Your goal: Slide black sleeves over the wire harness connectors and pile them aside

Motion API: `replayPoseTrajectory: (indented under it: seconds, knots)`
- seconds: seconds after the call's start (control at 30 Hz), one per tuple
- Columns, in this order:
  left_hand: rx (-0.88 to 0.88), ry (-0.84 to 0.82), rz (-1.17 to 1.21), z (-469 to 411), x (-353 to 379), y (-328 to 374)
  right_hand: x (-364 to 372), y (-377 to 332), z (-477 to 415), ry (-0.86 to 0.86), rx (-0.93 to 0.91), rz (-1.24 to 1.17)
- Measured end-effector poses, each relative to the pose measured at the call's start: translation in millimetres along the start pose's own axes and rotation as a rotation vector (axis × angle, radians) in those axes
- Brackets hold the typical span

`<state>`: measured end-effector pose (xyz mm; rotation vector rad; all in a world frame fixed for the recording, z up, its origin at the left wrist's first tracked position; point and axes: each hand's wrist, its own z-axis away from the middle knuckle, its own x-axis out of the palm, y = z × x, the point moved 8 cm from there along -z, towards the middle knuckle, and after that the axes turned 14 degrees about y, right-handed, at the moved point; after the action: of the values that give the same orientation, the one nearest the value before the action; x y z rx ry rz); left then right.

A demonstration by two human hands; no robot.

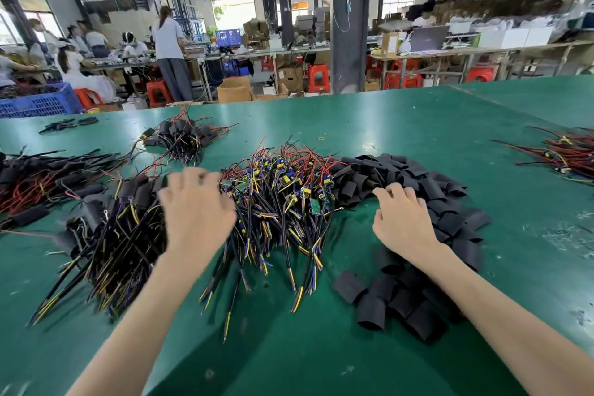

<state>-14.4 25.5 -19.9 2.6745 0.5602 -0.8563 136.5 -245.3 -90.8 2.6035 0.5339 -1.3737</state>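
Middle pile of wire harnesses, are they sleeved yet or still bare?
Bare: the middle pile shows uncovered circuit boards, while the loose black sleeves lie in a separate heap beside it.

Bright overhead light, bowed edges (wide-angle), left hand blurred

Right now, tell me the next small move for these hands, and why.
Probably pinch one sleeve from the pile of black sleeves with the right hand: its curled fingers rest on that pile, and no sleeve is visibly in its grip yet. The left hand, blurred, hovers at the edge of the bare wire harnesses, placed to take one next.
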Motion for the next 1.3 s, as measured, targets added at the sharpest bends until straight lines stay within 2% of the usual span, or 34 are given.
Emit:
replayPoseTrajectory:
  seconds: [0.13, 0.27, 0.43, 0.63, 0.77, 0.9, 1.0, 1.2, 1.3]
  knots:
    - [0.132, -0.147, 0.318, 14.5, 32.7, 87.7, 10.6, 5.6, 0.5, -0.043, -0.04, -0.007]
    - [0.184, -0.157, 0.212, 7.9, 67.0, 125.6, 17.8, 11.6, -1.4, -0.077, -0.035, -0.032]
    - [0.163, -0.336, 0.064, -1.9, 96.2, 134.0, 20.4, 15.6, -3.8, -0.075, -0.022, -0.036]
    - [-0.039, -0.458, 0.245, -13.5, 101.1, 130.3, 23.3, 13.7, -1.7, -0.083, -0.036, -0.035]
    - [-0.029, -0.542, 0.172, -12.1, 108.8, 131.4, 24.0, 13.1, -0.7, -0.089, -0.02, -0.048]
    - [0.013, -0.496, 0.07, -11.3, 111.5, 132.6, 23.4, 10.4, 0.4, -0.093, -0.034, -0.071]
    - [-0.004, -0.474, 0.103, -13.9, 107.8, 134.3, 19.7, 7.0, 0.8, -0.075, -0.051, -0.116]
    - [-0.121, -0.357, 0.337, -37.2, 92.0, 124.4, 13.1, -6.2, -23.6, -0.022, -0.07, -0.174]
    - [-0.266, -0.259, 0.619, -56.8, 76.4, 120.1, 18.4, -10.5, -39.5, -0.032, -0.108, -0.083]
